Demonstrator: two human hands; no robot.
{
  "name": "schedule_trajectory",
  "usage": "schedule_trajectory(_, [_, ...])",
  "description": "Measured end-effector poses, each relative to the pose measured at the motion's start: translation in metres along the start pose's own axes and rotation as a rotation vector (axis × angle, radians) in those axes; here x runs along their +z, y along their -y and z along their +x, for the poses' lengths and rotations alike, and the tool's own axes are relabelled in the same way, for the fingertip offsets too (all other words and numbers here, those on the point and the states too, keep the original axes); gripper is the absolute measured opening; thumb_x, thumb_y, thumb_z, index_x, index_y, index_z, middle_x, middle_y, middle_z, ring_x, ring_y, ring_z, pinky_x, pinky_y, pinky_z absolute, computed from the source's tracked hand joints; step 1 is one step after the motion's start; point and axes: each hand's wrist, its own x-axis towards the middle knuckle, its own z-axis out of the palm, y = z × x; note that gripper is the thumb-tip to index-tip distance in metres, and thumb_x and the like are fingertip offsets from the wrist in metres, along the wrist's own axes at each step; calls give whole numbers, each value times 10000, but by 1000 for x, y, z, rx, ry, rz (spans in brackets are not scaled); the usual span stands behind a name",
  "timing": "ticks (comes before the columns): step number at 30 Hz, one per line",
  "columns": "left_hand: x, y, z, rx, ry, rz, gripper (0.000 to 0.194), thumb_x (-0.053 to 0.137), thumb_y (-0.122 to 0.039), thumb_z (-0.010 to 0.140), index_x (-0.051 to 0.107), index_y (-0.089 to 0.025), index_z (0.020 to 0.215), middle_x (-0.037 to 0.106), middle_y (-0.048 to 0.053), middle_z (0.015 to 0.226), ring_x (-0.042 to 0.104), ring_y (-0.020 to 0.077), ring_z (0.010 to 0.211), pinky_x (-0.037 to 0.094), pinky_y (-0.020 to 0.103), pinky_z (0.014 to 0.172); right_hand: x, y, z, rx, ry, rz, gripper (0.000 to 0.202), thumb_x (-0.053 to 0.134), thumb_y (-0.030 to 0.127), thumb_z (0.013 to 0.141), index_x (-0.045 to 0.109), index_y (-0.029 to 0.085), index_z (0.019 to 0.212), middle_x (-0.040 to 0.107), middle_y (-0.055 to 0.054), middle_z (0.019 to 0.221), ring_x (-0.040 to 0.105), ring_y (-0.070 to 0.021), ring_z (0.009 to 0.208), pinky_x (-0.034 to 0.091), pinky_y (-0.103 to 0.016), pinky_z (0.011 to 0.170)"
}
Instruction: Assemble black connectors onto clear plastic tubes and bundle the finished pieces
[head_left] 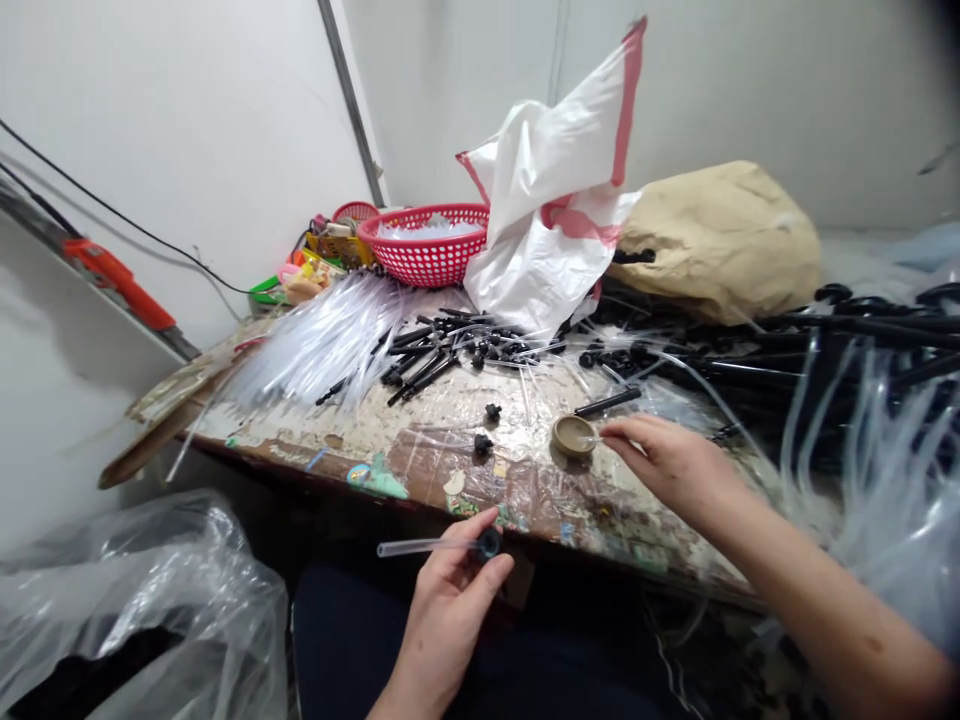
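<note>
Near the table's front edge, my left hand [461,590] is closed around a small black fitting [490,543], from which a clear tube [412,547] sticks out to the left. My right hand [656,458] pinches the end of a thin clear piece [592,440], whose other end reaches into a small round brown dish [573,437]. Two black fittings [483,444] lie on the table left of the dish. Just behind the dish rests a black tube [607,402].
On the worn table [420,430] lie a bundle of clear tubes [322,340] and scattered black parts [427,360]. Behind are a red basket [427,262], a white sack [540,220] and a tan bag [720,240]. Long black rods and clear tubes fill the right.
</note>
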Motion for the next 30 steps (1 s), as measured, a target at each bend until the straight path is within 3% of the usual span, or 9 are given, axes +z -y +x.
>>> schedule_trajectory(4, [0,2,-1,-25,12,-4,368,698,-286,718,666,-249,1082,664,51,1074,578,203,1001,433,255,862,5,-4,8,-18,28,-145,217,481,285,854,693,261,892,676,-26,923,616,-188,774,380,-264,538])
schedule_trajectory(9, [3,3,-2,-119,-17,-152,430,719,-275,699,612,-233,1113,704,58,978,629,164,813,479,242,708,9,-4,15,-47,100,-236,217,479,247,855,694,264,883,670,-22,867,598,-182,764,322,-255,509])
schedule_trajectory(16, [8,-2,-2,-132,-50,-227,319,728,-246,687,642,-184,989,710,74,964,582,108,660,444,208,583,9,-5,16,-46,143,-293,212,486,248,850,697,247,856,667,-35,846,602,-195,736,300,-268,500])
schedule_trajectory(22, [8,-8,-6,-125,-59,-309,326,715,-233,707,666,-194,1026,677,66,1006,575,104,684,427,204,584,2,-3,9,53,51,126,226,483,369,834,649,233,906,672,-46,918,609,-215,768,416,-302,617])
schedule_trajectory(26, [5,-9,-8,-136,-78,-453,336,717,-203,703,669,-209,1036,647,64,1055,591,122,763,433,207,622,-6,26,-6,87,234,528,291,471,458,849,607,222,951,654,-54,838,594,-206,772,444,-298,658])
schedule_trajectory(30, [2,-11,-11,-132,-83,-533,354,737,-194,683,670,-221,1030,637,41,1025,585,112,777,426,196,637,-2,62,-26,80,433,763,271,455,446,876,588,220,945,614,-28,808,559,-161,744,444,-258,657])
